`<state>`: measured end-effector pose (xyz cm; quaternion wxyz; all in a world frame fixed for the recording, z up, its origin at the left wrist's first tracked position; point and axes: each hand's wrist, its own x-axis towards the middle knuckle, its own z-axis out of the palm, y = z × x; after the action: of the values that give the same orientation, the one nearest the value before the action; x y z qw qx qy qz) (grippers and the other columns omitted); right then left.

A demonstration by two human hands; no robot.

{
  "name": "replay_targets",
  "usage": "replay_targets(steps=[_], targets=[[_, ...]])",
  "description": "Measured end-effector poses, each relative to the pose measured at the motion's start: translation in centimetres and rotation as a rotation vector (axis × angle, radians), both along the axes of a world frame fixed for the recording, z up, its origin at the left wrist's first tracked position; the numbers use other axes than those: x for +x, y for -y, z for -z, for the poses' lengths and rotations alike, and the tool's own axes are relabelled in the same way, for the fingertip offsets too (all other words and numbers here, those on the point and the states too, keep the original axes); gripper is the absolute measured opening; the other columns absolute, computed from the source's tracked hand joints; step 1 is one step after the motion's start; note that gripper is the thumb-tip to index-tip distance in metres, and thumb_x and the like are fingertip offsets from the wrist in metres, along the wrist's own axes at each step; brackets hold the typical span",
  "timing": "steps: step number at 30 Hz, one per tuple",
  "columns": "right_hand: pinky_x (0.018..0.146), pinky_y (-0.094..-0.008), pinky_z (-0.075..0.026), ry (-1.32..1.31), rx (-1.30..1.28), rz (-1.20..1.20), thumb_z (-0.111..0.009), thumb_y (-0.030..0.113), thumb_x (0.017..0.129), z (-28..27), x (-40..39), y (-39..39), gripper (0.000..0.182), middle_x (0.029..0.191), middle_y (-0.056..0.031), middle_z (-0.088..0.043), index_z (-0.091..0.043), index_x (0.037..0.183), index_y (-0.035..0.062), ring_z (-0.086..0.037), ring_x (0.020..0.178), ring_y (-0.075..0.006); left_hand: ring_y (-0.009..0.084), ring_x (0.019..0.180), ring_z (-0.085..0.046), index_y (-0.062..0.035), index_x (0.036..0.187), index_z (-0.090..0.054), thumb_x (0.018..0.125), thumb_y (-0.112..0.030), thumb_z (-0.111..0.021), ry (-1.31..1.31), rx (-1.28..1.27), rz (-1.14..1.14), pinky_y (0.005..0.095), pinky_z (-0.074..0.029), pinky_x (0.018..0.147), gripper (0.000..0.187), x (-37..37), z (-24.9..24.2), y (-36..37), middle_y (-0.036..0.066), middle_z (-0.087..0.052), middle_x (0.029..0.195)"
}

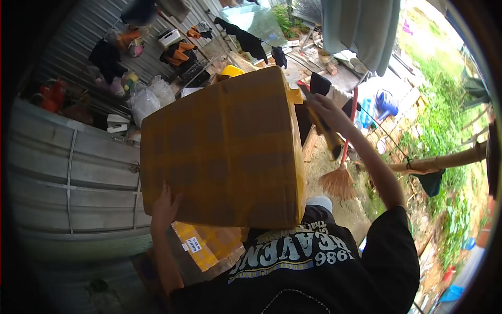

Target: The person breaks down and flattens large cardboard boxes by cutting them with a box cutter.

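A large cardboard box (219,152) wrapped in yellow-brown tape fills the middle of the head view, tilted in front of my torso. My left hand (165,204) lies against its lower left face, fingers stretched out on the tape. At the upper right corner, my right hand (327,112) is closed around a yellow-and-black box cutter (327,137). The grey front end of the cutter sits close to a loose strip of tape (296,96) sticking out from the box's edge. The underside of the box is hidden.
A second taped box (206,246) with a white label lies below. A straw broom (341,180) stands to the right, near a bamboo pole (444,158). Clothes (361,31) hang overhead. A metal door (73,172) is at left; a blue watering can (386,103) stands farther back.
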<state>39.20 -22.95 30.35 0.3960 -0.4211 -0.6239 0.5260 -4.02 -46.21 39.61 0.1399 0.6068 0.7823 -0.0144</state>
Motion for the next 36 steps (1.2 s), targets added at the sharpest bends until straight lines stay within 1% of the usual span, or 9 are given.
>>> replay_targets(steps=[1,3,5,7,9,14,20,25,36], targets=[[0.040,-0.0267,-0.043,-0.139,-0.262,-0.001,-0.044,0.027,0.088,-0.5,-1.3,0.3,0.025,0.063,-0.0054,-0.049,-0.048,0.094,0.0037,-0.051,0.047,-0.0140,0.0361,0.112,-0.042,0.0081,0.124,-0.031,0.083,-0.039,-0.047,-0.097,-0.065,-0.042,0.0373,-0.035,0.093,0.065,1.6,-0.1,-0.7,0.017,-0.022,0.137],[0.037,-0.0274,-0.043,-0.255,-0.284,0.016,-0.044,0.027,0.088,-0.7,-2.7,0.4,0.025,0.062,-0.0066,-0.049,-0.048,0.092,0.0025,-0.051,0.044,-0.0140,0.0408,0.106,-0.045,0.0082,0.128,-0.022,0.082,-0.044,-0.047,-0.297,-0.185,-0.124,0.0396,-0.037,0.091,0.074,4.7,-0.4,-2.7,0.021,-0.016,0.138],[0.036,-0.0277,-0.042,-0.299,-0.254,-0.025,-0.043,0.026,0.088,-0.6,-3.4,0.3,0.025,0.059,-0.0067,-0.048,-0.047,0.090,0.0013,-0.050,0.040,-0.0146,0.0406,0.109,-0.042,0.0033,0.130,-0.022,0.083,-0.041,-0.047,-0.355,-0.076,0.069,0.0424,-0.035,0.092,0.069,6.5,-0.4,-5.4,0.022,-0.016,0.137],[0.035,-0.0252,-0.040,-0.276,-0.241,-0.086,-0.042,0.027,0.089,-1.5,-3.6,0.8,0.024,0.058,-0.0043,-0.046,-0.045,0.086,0.0034,-0.047,0.038,-0.0124,0.0374,0.117,-0.036,-0.0029,0.130,-0.027,0.084,-0.037,-0.048,-0.177,0.191,0.264,0.0425,-0.031,0.096,0.061,9.9,-0.4,-9.3,0.021,-0.021,0.136],[0.036,-0.0294,-0.043,-0.240,-0.184,-0.103,-0.041,0.023,0.088,-2.5,-3.8,1.2,0.024,0.057,-0.0085,-0.049,-0.046,0.088,-0.0007,-0.051,0.039,-0.0163,0.0334,0.122,-0.029,-0.0075,0.129,-0.030,0.085,-0.035,-0.046,0.127,0.399,0.402,0.0402,-0.025,0.100,0.054,13.9,0.4,-13.8,0.018,-0.025,0.134],[0.036,-0.0304,-0.044,-0.190,-0.144,-0.138,-0.041,0.022,0.088,-3.6,-4.4,1.7,0.027,0.057,-0.0106,-0.051,-0.047,0.087,-0.0040,-0.053,0.038,-0.0189,0.0263,0.116,-0.037,-0.0073,0.123,-0.040,0.089,-0.023,-0.038,0.009,0.523,0.542,0.0348,-0.023,0.098,0.037,17.8,2.1,-21.6,0.012,-0.043,0.123],[0.037,-0.0304,-0.044,-0.185,-0.136,-0.088,-0.039,0.023,0.087,-3.4,-3.6,2.7,0.029,0.057,-0.0111,-0.052,-0.047,0.084,-0.0049,-0.054,0.039,-0.0205,0.0281,0.103,-0.045,-0.0061,0.118,-0.045,0.088,-0.020,-0.038,0.074,0.636,0.650,0.0378,-0.030,0.089,0.034,18.6,2.7,-22.2,0.012,-0.051,0.111],[0.037,-0.0275,-0.043,-0.248,-0.096,-0.065,-0.040,0.024,0.088,-2.6,-3.7,2.9,0.026,0.057,-0.0077,-0.050,-0.048,0.088,-0.0016,-0.053,0.039,-0.0160,0.0274,0.104,-0.044,-0.0075,0.119,-0.044,0.088,-0.021,-0.037,0.069,0.616,0.639,0.0375,-0.029,0.090,0.035,19.1,2.5,-21.5,0.011,-0.050,0.113],[0.037,-0.0288,-0.045,-0.127,-0.085,-0.142,-0.038,0.024,0.088,-3.4,-3.7,2.8,0.028,0.059,-0.0115,-0.051,-0.048,0.091,-0.0018,-0.055,0.042,-0.0194,0.0271,0.103,-0.043,-0.0084,0.120,-0.043,0.088,-0.021,-0.036,0.048,0.616,0.622,0.0377,-0.028,0.091,0.035,19.1,2.6,-21.5,0.011,-0.049,0.112]])
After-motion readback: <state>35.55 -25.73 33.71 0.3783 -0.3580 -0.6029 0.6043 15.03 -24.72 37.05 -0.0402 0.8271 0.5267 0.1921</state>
